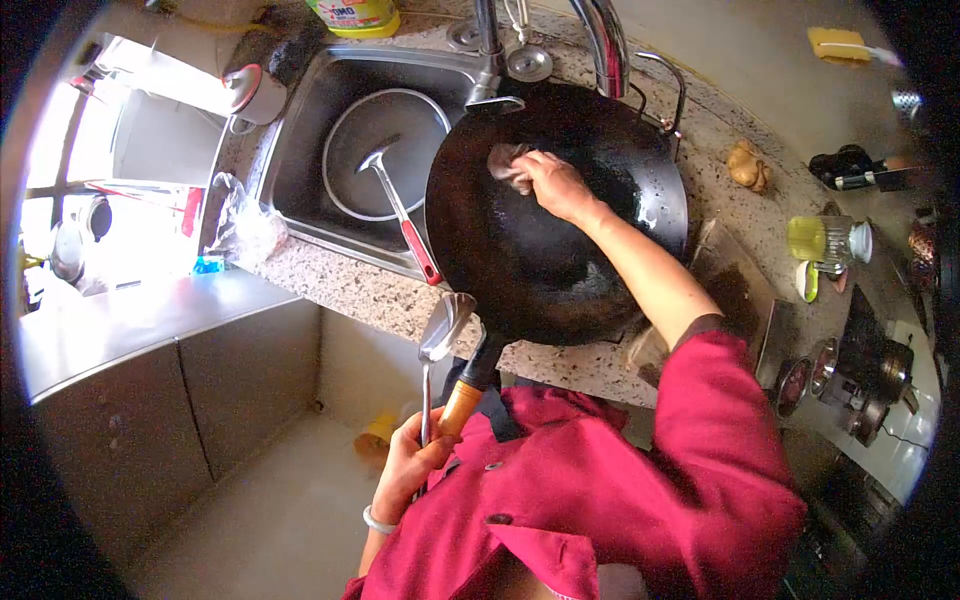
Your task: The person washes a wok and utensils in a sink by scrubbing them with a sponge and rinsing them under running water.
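A large dark wok rests over the right side of the sink and the counter, its inside wet in places. My right hand is closed on a crumpled cloth, pressed to the upper left of the wok's inner wall. Near the wok's wooden handle, my left hand is closed round the thin handle of a metal spatula, whose head points up beside the wok. Whether its fingers also grip the wooden handle is hard to tell. A ladle with a red grip leans by the wok's left rim.
The sink holds a round basin. Faucets rise behind the wok. A lidded cup and a plastic bag stand left. Ginger, a cutting board and a glass jar are right.
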A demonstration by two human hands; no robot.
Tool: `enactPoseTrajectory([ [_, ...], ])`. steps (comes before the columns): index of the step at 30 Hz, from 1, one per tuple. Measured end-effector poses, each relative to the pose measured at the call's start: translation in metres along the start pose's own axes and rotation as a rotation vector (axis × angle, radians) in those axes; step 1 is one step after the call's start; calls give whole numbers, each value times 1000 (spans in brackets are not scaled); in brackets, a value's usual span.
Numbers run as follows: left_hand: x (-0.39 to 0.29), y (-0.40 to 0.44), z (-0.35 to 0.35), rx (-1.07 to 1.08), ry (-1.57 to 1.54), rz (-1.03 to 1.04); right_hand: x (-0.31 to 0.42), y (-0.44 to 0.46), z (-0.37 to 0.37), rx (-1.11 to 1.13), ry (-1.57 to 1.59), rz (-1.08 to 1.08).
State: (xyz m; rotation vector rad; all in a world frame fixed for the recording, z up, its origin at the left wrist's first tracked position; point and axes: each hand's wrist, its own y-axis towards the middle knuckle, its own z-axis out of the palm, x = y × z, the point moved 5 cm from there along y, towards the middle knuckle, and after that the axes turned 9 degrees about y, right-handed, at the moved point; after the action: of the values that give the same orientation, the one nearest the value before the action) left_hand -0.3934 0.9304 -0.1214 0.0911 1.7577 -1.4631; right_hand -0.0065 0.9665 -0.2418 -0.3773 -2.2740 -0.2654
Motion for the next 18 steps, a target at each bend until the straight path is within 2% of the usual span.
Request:
enactPoseTrajectory([
  [4,0,0,0,-29,-12,4,5,5,-68,-222,-263,-34],
  [6,-7,-2,0,-41,15,-50,3,19,-93,-283,-381,-232],
  [8,-9,-3,1,-47,-21,-40,-15,26,-104,-187,-608,-415],
  [10,-2,-1,0,-79,-22,-17,-26,11,-110,45,-743,-469],
  [12,-1,0,-2,-107,-49,-6,-44,-23,-114,158,-744,-347],
  [14,1,2,-3,-78,-113,-4,-55,-67,-107,184,-924,-269],
  [16,-1,2,-4,-69,-100,8,-33,-108,-103,300,-816,70],
  [18,4,3,-5,-70,-114,40,-6,-148,-88,491,-786,291],
])
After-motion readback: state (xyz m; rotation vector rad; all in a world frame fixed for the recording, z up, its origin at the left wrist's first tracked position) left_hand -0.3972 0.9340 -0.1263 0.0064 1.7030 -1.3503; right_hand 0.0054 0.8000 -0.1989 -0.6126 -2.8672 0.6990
